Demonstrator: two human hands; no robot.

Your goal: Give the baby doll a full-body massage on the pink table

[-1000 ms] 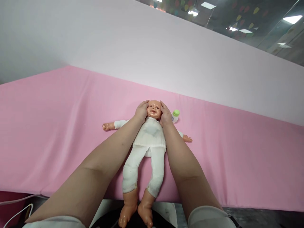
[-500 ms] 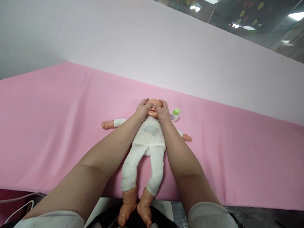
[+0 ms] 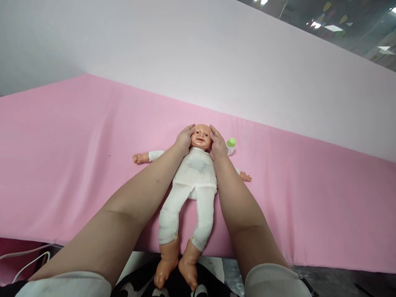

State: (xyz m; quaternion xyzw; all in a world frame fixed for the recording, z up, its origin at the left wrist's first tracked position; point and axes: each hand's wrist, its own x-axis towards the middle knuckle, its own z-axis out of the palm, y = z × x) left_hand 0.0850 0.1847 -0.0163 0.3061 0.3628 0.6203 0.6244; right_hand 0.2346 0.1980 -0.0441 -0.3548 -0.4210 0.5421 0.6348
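A baby doll (image 3: 195, 167) with a white cloth body lies on its back, its feet towards me and hanging past the near edge. My left hand (image 3: 185, 139) rests along the left side of its head, fingers stretched out. Against the right side of the head lies my right hand (image 3: 218, 142), also with its fingers extended. Between my hands the doll's face is uncovered. Its arms spread out sideways, partly hidden behind my forearms. A small clear bottle with a green cap (image 3: 231, 144) is just right of my right hand.
The pink padded surface (image 3: 309, 198) reaches from side to side and meets a pale wall (image 3: 185, 53) at the back. Glass with light reflections (image 3: 334, 29) is at the upper right. White cables (image 3: 27, 264) hang below the near left edge.
My thumbs have left the doll's eyes and nose, and both hands have slid outward to the sides of its head. The face now shows. The view has shifted slightly.
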